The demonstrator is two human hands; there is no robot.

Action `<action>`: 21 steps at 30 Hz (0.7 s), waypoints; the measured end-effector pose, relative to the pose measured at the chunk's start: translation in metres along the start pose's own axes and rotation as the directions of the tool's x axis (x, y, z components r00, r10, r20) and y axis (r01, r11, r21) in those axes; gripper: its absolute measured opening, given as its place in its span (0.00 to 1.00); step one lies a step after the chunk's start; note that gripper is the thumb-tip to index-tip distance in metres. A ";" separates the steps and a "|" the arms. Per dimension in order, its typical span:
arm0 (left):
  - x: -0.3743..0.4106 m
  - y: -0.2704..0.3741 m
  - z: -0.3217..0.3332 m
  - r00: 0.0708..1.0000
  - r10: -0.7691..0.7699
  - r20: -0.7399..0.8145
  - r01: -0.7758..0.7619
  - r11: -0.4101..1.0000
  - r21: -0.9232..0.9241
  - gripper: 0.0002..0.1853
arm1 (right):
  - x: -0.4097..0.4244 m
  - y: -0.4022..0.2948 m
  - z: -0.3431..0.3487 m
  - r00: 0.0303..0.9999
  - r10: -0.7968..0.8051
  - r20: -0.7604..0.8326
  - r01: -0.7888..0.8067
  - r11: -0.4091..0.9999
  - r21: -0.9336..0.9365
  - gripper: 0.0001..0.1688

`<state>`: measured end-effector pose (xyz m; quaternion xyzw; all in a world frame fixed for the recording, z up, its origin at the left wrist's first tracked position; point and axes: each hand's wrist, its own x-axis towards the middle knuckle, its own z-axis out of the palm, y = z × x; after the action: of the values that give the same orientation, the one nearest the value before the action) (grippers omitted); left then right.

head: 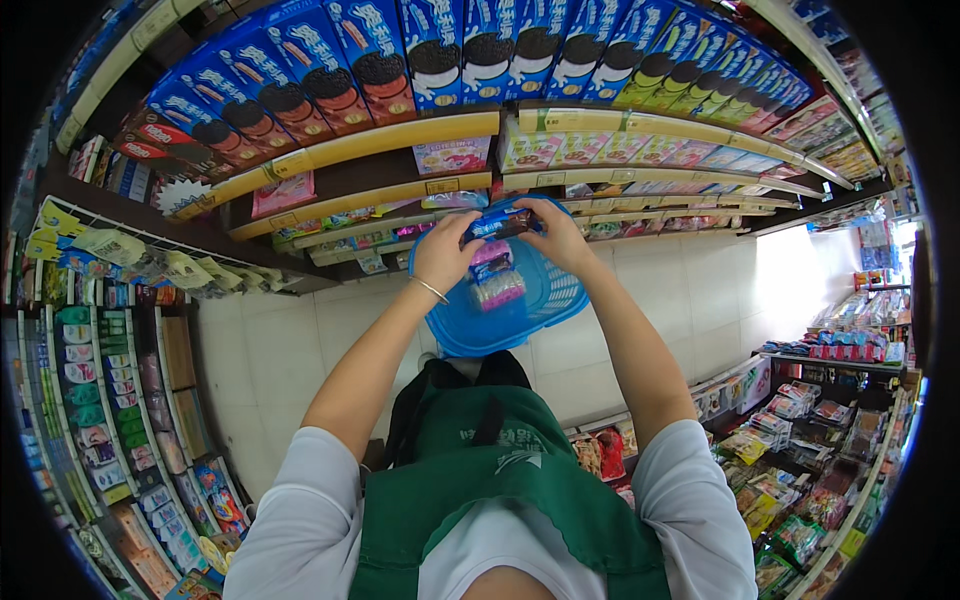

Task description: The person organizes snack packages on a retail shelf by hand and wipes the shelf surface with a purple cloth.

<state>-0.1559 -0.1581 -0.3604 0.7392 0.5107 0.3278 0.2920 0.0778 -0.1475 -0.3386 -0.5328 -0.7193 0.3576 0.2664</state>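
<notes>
Between my two hands is a blue cookie packet with a dark cookie picture (498,225), held level over the far side of a blue plastic basket (540,300). My left hand (445,255) grips the packet's left end, and a bangle circles that wrist. At the packet's right end, my right hand (556,236) has its fingers and thumb on it. Lower down in the basket lie a pink-and-blue packet (491,264) and a clear-and-pink package (499,291). My hands hide part of the basket's far rim.
Ahead stands a shelf with a row of blue cookie boxes (435,56) above yellow price rails (405,135). Bagged snacks hang on a rack (172,262) at the left. Packaged goods fill a display (810,442) at the lower right. Pale floor tiles (262,360) surround the basket.
</notes>
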 end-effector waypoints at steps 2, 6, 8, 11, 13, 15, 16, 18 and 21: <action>-0.004 -0.014 0.016 0.992 -0.108 0.067 0.108 0.994 -0.001 0.23 | 0.001 0.027 0.018 1.000 0.021 0.007 -0.021 0.998 0.058 0.30; -0.013 -0.047 0.053 0.972 -0.214 0.093 0.213 0.977 0.029 0.23 | 0.002 0.075 0.050 0.998 0.048 0.032 -0.050 0.996 0.071 0.31; -0.022 -0.073 0.077 0.983 -0.180 0.046 0.177 0.982 0.070 0.23 | 0.002 0.099 0.067 0.997 0.057 0.044 -0.060 0.995 0.083 0.32; -0.027 -0.095 0.099 0.972 -0.231 0.043 0.229 0.972 0.056 0.24 | 0.003 0.125 0.089 0.987 0.138 0.080 -0.142 0.989 0.049 0.32; -0.029 -0.114 0.117 0.966 -0.256 0.031 0.254 0.966 0.050 0.24 | 0.007 0.144 0.102 0.990 0.122 0.071 -0.127 0.989 0.076 0.32; -0.031 -0.132 0.132 0.959 -0.282 0.033 0.281 0.959 0.042 0.25 | 0.010 0.164 0.117 0.992 0.111 0.056 -0.115 0.990 0.080 0.32; -0.032 -0.140 0.139 0.955 -0.296 0.034 0.295 0.955 0.038 0.25 | 0.012 0.173 0.123 0.990 0.123 0.064 -0.126 0.991 0.054 0.32; -0.034 -0.155 0.153 0.943 -0.329 0.050 0.327 0.944 0.045 0.26 | 0.016 0.188 0.133 0.986 0.145 0.080 -0.146 0.989 0.004 0.33; -0.033 -0.178 0.173 0.925 -0.375 0.058 0.375 0.927 0.004 0.27 | 0.020 0.207 0.147 0.987 0.147 0.069 -0.144 0.988 -0.046 0.34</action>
<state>-0.1296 -0.1514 -0.6098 0.6363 0.6326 0.2461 0.3665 0.0789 -0.1259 -0.5923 -0.5760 -0.6947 0.3803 0.2024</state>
